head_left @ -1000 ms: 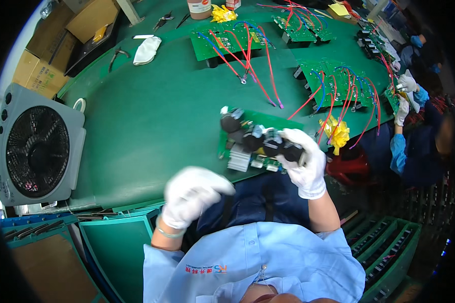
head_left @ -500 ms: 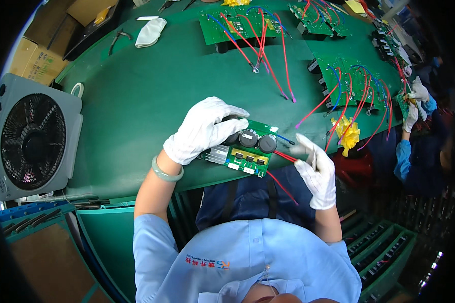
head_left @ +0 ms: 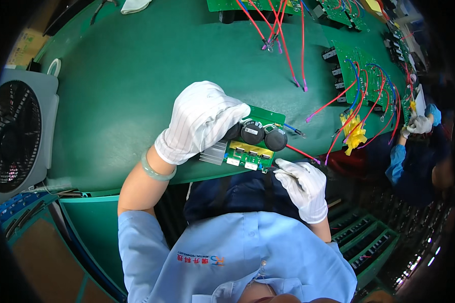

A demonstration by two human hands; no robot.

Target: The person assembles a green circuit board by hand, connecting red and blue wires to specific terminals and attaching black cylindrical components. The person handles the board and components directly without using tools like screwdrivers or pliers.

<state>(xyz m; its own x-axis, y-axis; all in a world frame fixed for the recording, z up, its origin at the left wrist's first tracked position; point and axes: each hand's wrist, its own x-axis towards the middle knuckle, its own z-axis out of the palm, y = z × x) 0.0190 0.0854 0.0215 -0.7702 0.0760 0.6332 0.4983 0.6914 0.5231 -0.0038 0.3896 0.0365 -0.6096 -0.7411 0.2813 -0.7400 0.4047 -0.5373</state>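
A green circuit board (head_left: 268, 115) is held at the bench's near edge, with black round capacitors (head_left: 252, 132), a silver heat sink (head_left: 213, 153) and a yellow strip. My left hand (head_left: 199, 121), in a white striped glove, is closed on its upper left side; the fingertips are partly hidden behind the capacitors. My right hand (head_left: 304, 191), also gloved, pinches at the lower right corner of the board. What lies between those fingertips is too small to make out. From the board's right side come a blue wire (head_left: 294, 130) with a ring terminal and a red wire (head_left: 303, 153).
Wired green boards (head_left: 361, 76) lie on the green bench (head_left: 121, 101) to the right and far side. Yellow bundled material (head_left: 355, 132) sits beside them. A grey fan (head_left: 35, 126) stands at left. Another person's gloved hands (head_left: 417, 123) work at far right.
My right hand has moved from the red wires beside the board to its lower right corner, fingers now pinched. My left hand has curled tighter. The whole view has shifted.
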